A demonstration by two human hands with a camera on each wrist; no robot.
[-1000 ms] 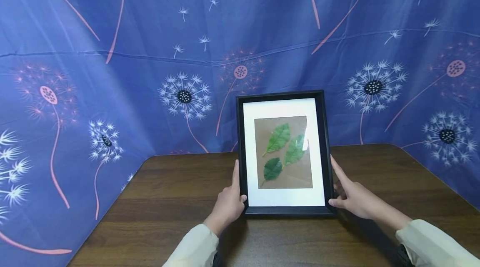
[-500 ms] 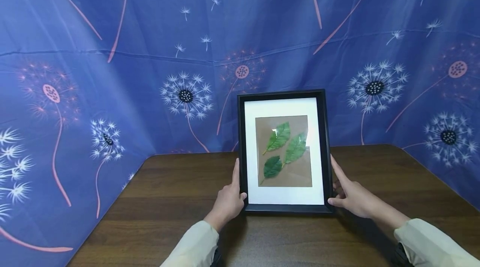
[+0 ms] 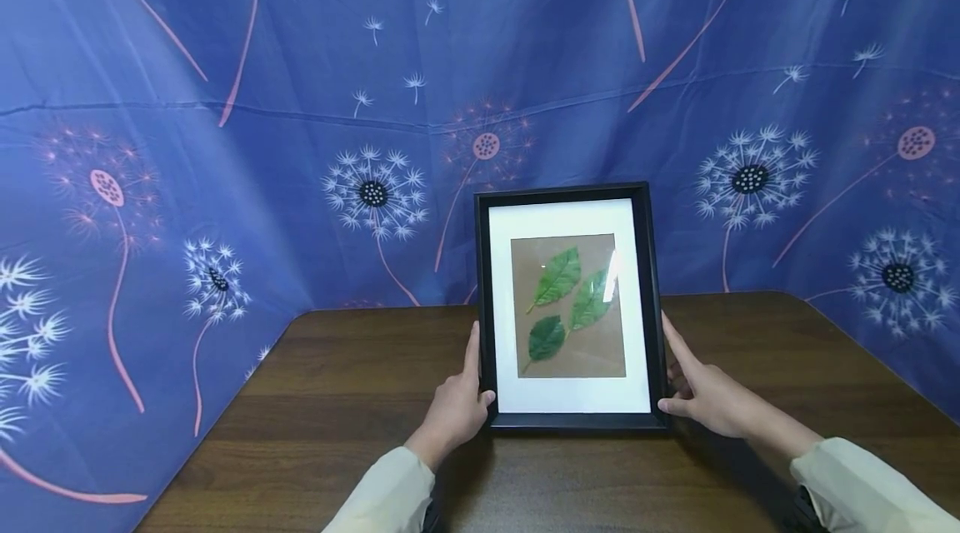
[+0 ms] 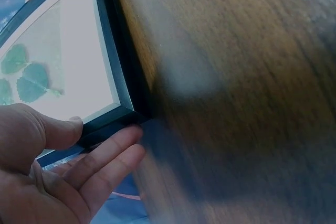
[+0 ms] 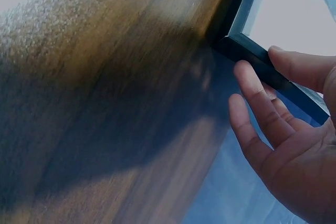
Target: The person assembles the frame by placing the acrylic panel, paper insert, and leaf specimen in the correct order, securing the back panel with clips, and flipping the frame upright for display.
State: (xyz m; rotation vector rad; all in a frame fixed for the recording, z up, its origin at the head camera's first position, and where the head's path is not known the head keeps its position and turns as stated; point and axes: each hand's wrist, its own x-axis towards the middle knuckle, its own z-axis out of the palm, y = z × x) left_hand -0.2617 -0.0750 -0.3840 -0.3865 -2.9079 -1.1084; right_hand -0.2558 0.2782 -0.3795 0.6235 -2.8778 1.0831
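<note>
A black picture frame (image 3: pixel 572 421) stands nearly upright over the wooden table, its front facing me. Inside its white mat (image 3: pixel 568 218) lie three green leaves (image 3: pixel 558 275) on a brown backing, with glare on the glass. My left hand (image 3: pixel 454 410) grips the left side near the lower corner; in the left wrist view its thumb (image 4: pixel 63 132) lies on the front edge and the fingers reach along the side. My right hand (image 3: pixel 705 391) holds the right side likewise, and in the right wrist view its thumb (image 5: pixel 299 67) presses the front edge while two fingers stand apart from the frame.
The brown wooden table (image 3: pixel 360 400) spreads out on both sides of the frame. Behind it and to the sides hangs a blue cloth (image 3: pixel 285 208) printed with dandelions. Pale sleeves (image 3: pixel 390 487) cover both forearms.
The picture frame rises very slightly and comes back down, and the glare on its glass shifts. Both hands keep their hold on its sides.
</note>
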